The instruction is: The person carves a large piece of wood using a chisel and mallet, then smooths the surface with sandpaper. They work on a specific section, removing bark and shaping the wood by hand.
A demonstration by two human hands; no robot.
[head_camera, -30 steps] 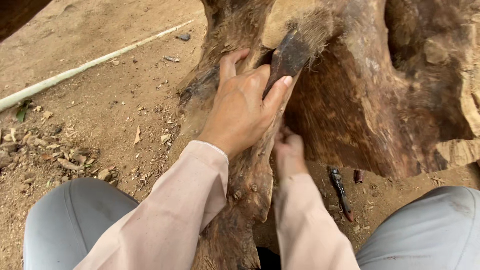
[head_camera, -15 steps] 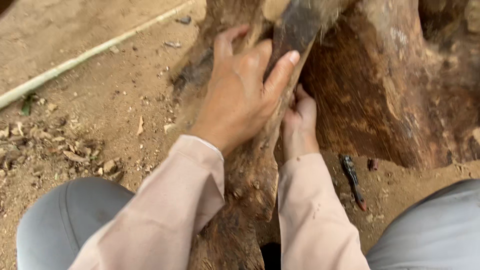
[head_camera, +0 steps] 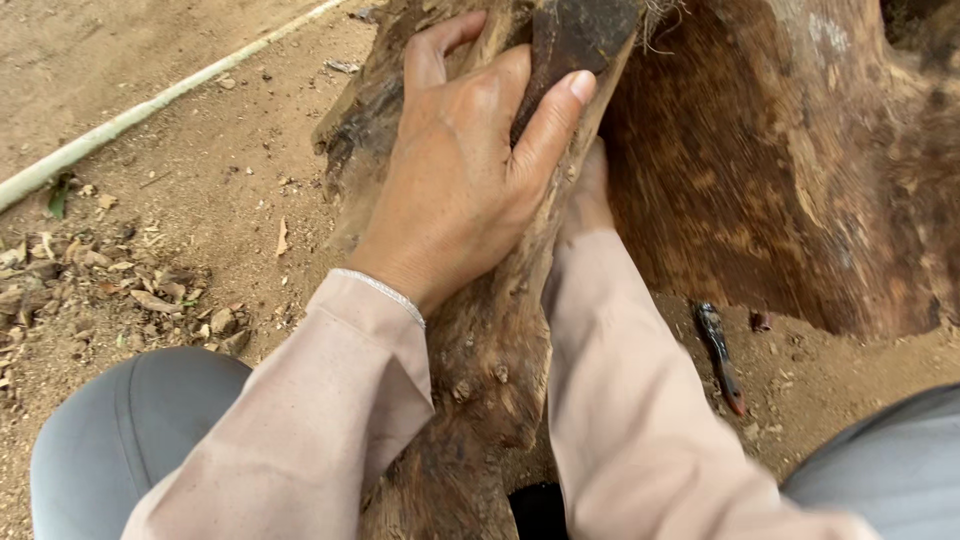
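Left hand [head_camera: 465, 170] lies over a ridge of the stump [head_camera: 760, 170], fingers and thumb clasping a dark, flat-looking piece [head_camera: 575, 35] at the far edge. Right hand [head_camera: 590, 195] is tucked behind the ridge, mostly hidden; grip cannot be told. Stump wood: brown, fibrous, rough. A small dark tool [head_camera: 720, 355] lies on sandy ground [head_camera: 200, 180], right.

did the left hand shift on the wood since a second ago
No: the left hand still grips the same dark ridge of the tree stump; only the camera has moved.
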